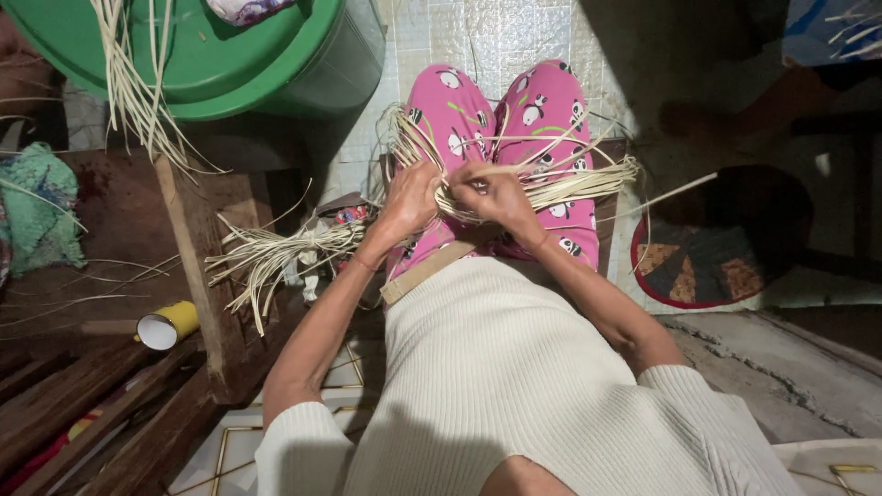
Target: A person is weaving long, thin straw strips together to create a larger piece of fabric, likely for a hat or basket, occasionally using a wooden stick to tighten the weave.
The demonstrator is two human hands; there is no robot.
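Over the lap, both hands meet on a bundle of pale straw strips (514, 179): the left hand (411, 200) closes around the crossing point, the right hand (496, 195) pinches strands just beside it, knuckles nearly touching. Keeping the grip tight at that crossing, with the loose ends fanned evenly to either side, looks like the way to hold the weave steady. Strands trail left over a wooden bench (197, 276), near a yellow cup (168, 325). A green tub (230, 55) crowds the far left; freer floor lies right, beside a round patchwork mat (698, 266).
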